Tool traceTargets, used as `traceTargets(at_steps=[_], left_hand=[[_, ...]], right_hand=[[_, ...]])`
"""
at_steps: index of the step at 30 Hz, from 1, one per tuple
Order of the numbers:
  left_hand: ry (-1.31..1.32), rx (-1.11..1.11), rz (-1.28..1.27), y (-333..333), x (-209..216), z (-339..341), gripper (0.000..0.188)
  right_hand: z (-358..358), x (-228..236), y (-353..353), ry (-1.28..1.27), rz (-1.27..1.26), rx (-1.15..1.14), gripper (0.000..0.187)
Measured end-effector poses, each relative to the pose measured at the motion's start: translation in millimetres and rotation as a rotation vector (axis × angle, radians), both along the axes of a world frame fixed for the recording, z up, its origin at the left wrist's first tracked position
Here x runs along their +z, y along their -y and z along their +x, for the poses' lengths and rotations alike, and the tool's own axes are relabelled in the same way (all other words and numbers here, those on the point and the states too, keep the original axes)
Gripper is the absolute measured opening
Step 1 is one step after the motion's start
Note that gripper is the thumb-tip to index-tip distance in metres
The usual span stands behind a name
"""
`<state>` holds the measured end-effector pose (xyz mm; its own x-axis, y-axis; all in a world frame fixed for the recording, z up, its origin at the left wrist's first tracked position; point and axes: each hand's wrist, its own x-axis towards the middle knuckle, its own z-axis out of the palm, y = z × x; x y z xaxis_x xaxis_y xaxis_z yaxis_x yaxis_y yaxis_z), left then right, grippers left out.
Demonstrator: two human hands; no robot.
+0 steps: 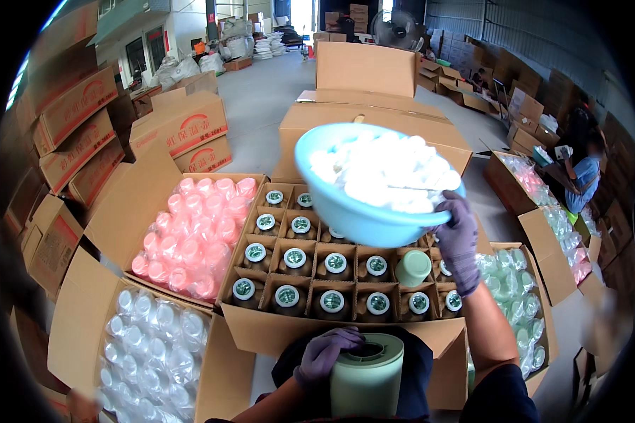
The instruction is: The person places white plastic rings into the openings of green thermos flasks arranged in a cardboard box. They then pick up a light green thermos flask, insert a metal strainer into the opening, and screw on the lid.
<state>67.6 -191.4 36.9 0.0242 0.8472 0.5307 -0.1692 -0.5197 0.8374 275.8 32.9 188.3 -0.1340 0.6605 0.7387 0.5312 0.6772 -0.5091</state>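
My right hand (460,240), in a purple-grey glove, is closed on the right rim of a light blue basin (360,217). The basin is tilted above the divided carton and heaped with small white pieces (384,169) whose kind I cannot make out. My left hand (329,352), gloved alike, has its fingers closed over the top edge of a pale green cylindrical container (367,388) near my lap. A dark round opening shows in that container's top. Below the basin, the divided carton (275,333) holds rows of dark-bodied bottles (335,264) with white-rimmed, shiny green tops. A pale green cup (413,268) stands in one cell.
Open cartons of plastic-wrapped pink cups (194,236), clear whitish cups (152,352) and green cups (513,296) flank the divided carton. Stacked boxes (77,134) rise at the left. Another person (584,176) works at the far right; a large fan (395,29) stands behind.
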Motion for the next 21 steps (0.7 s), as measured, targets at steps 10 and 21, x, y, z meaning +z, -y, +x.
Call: traceTargets(at_steps=[10,21], left_hand=[[0.001,-0.016,-0.016,-0.2,3.0,0.7,0.023],[0.019,-0.073,-0.016,-18.5,10.5,13.1,0.023]], right_hand=[[-54.7,-118.7,11.9,0.204,-0.138,0.213,0.037],[-137.5,-45.5,-10.4,1.043,-0.055,0.179,0.024]])
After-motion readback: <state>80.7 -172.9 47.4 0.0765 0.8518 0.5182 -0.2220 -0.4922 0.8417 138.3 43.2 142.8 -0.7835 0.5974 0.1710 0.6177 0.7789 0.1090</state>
